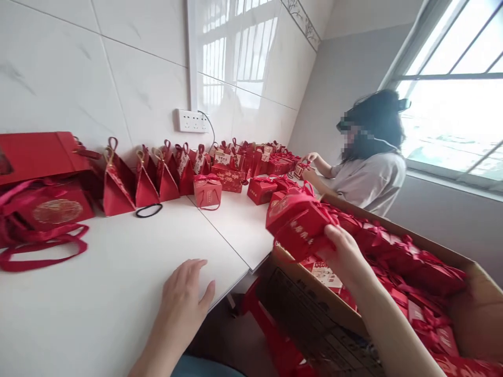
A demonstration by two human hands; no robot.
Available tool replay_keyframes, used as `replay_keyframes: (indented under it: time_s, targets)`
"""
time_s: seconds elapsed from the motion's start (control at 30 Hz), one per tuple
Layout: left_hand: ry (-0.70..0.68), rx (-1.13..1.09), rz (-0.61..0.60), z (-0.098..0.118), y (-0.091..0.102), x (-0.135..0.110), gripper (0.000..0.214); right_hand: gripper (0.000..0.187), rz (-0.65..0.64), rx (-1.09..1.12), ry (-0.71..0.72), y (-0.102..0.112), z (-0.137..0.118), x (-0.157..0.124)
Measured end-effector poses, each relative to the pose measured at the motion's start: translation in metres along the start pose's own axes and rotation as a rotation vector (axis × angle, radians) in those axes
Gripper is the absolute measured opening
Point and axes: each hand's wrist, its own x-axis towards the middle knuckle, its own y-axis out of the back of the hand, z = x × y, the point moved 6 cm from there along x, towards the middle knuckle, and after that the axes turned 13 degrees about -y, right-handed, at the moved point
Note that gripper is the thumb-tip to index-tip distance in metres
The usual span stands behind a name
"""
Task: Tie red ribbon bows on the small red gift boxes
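My right hand (343, 256) grips a small red gift box (297, 222) with a ribbon, held above the near corner of a cardboard carton (477, 309) full of several similar red boxes. My left hand (184, 298) lies flat and open on the white table (118, 277) near its front edge, holding nothing.
Rows of red gift boxes (207, 191) and red triangular pouches (146, 186) line the wall side of the table. Large red bags (43, 204) sit at far left. A black hair tie (149, 210) lies on the table. Another person (369, 157) works at the far end by the window.
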Motion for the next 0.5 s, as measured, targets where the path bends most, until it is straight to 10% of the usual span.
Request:
replay_keyframes:
  time_s: [0.13, 0.3, 0.4, 0.5]
  targets:
    - [-0.049, 0.080, -0.070, -0.007, -0.009, -0.005, 0.044, 0.036, -0.187, 0.398, -0.417, 0.002, 0.012, -0.011]
    - [-0.075, 0.113, -0.064, -0.011, -0.013, -0.006, 0.049, 0.035, -0.254, 0.557, -0.501, 0.007, 0.013, -0.028]
    - [-0.068, 0.112, -0.073, -0.011, -0.015, -0.005, 0.052, 0.032, -0.087, 0.434, -0.324, 0.035, 0.003, -0.030]
    - [-0.073, 0.111, -0.087, -0.011, -0.017, -0.005, 0.052, 0.042, 0.255, 0.088, 0.152, 0.087, -0.033, -0.035]
